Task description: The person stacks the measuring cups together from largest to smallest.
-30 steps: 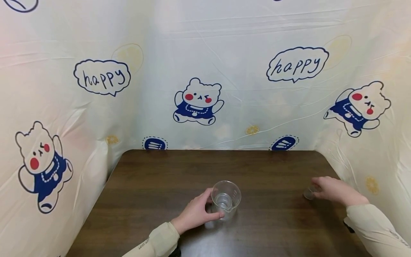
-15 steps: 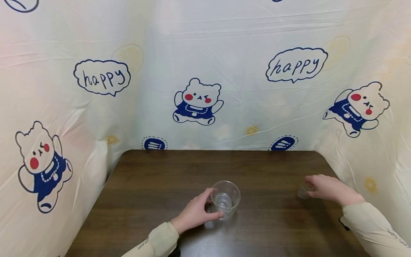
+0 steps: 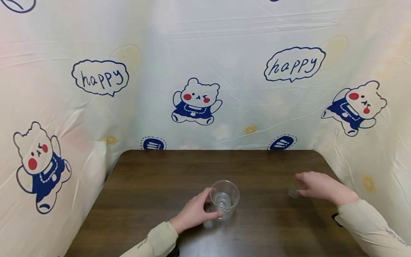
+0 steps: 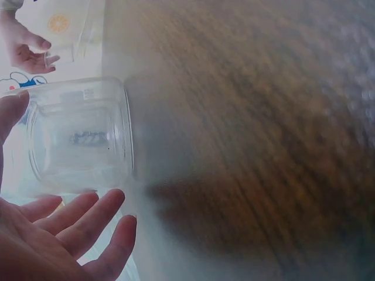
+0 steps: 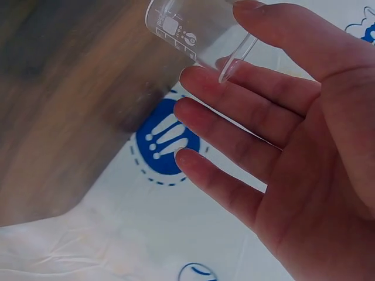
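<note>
A large clear glass beaker (image 3: 232,210) stands upright on the dark wooden table (image 3: 179,171). Inside it sits a smaller clear glass vessel (image 3: 222,200). My left hand (image 3: 193,213) holds the large beaker from its left side, thumb on the near side and fingers round the far side. Off to the right, my right hand (image 3: 318,187) pinches a small beaker (image 5: 193,29) near its rim, thumb against the forefinger side; the other fingers are spread out. This small beaker hangs upright a little above the tabletop and has white markings.
Behind the table and along both sides hangs a pale curtain (image 3: 231,96) printed with bears and "happy" bubbles. The table's far edge meets this curtain. The right forearm's sleeve (image 3: 369,228) reaches in over the table's right side.
My right hand has moved left with the small beaker, towards the large one. My left hand and the large beaker have stayed put.
</note>
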### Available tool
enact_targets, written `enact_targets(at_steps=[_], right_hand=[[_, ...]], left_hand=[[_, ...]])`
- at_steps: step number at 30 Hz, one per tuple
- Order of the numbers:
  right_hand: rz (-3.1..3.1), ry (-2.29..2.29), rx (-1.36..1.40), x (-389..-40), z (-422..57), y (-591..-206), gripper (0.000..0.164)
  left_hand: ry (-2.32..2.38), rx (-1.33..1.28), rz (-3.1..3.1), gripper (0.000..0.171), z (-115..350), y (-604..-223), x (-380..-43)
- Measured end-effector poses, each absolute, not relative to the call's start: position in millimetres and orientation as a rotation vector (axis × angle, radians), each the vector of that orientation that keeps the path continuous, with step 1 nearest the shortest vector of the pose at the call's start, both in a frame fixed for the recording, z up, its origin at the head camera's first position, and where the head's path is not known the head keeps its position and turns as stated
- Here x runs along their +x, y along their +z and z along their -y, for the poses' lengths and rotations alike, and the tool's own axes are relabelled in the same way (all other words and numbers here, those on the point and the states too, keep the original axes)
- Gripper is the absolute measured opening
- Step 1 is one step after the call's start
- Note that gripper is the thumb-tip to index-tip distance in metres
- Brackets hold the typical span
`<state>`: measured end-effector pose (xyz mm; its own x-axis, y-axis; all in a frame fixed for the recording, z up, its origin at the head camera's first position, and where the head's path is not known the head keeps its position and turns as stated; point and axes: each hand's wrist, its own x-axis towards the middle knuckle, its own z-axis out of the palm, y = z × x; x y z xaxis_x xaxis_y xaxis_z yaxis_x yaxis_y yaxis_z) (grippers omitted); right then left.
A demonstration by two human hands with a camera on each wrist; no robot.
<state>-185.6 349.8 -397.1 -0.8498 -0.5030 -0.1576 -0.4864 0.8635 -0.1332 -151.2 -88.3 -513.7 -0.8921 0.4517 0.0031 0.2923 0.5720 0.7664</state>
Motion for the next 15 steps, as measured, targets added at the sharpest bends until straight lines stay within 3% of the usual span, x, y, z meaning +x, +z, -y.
enact_targets(at_steps=[15], right_hand=[[-2.865, -0.044, -0.904, -183.2, -327.2, -383.2, 0.026]], left_hand=[[1.221, 0.63, -2.611, 0.08, 87.8, -511.6, -150.4]])
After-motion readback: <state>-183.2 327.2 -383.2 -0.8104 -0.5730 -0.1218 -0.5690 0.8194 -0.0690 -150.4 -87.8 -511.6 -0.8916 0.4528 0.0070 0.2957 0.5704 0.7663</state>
